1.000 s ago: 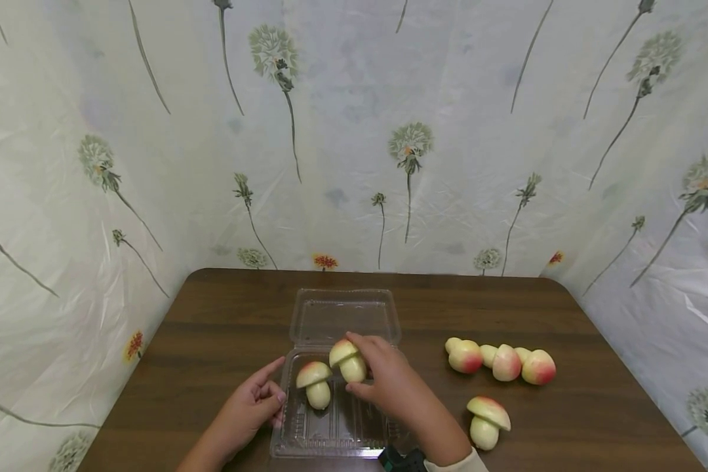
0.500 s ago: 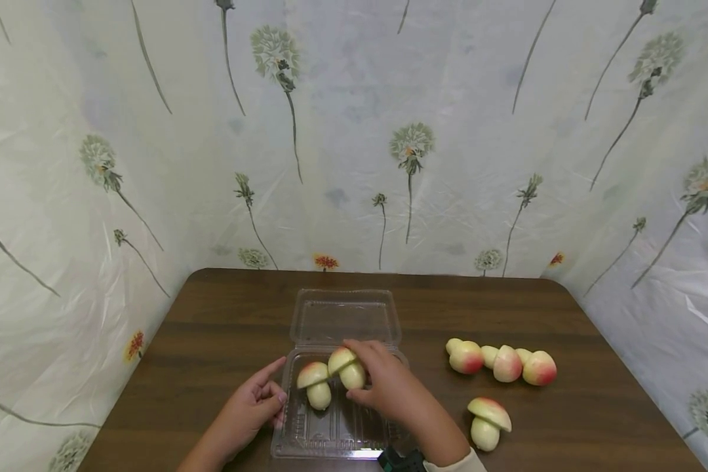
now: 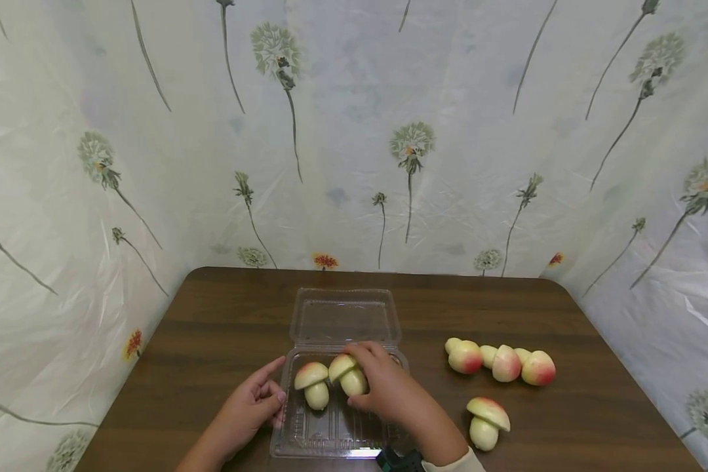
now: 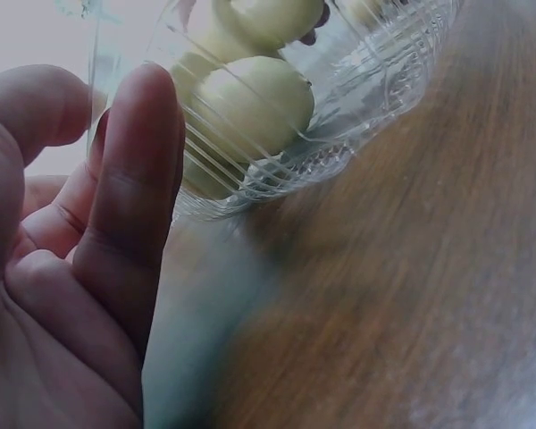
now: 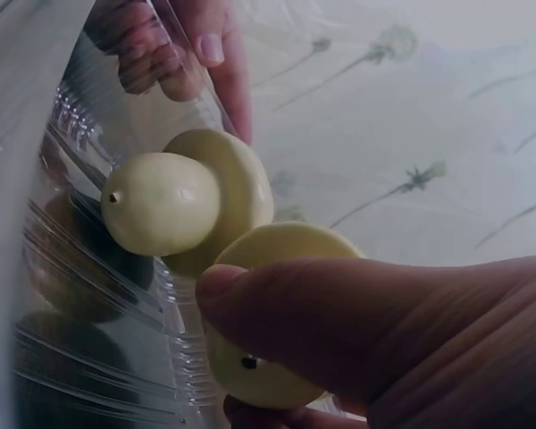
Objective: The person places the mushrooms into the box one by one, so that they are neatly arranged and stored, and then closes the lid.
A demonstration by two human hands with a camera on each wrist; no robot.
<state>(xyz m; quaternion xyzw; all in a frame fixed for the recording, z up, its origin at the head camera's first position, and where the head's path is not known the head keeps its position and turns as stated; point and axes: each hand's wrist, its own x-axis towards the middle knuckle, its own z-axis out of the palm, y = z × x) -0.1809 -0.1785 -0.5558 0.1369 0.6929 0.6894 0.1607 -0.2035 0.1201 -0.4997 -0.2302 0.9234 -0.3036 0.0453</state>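
Our right hand (image 3: 383,387) grips a mushroom (image 3: 351,377), our loose left hand (image 3: 250,408) lines the clamshell's left rim (image 3: 278,432), with room at its front.

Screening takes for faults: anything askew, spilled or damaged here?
No spill or damage visible. Only mild oddity: the lone mushroom on the table has its cap at the far end, unlike the row of three mushrooms beyond it.

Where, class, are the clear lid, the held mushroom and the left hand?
Clear lid (image 3: 345,318): head view, middle of its panel.
Held mushroom (image 3: 351,379): head view, on its pale stem.
Left hand (image 3: 251,406): head view, mid-hand.
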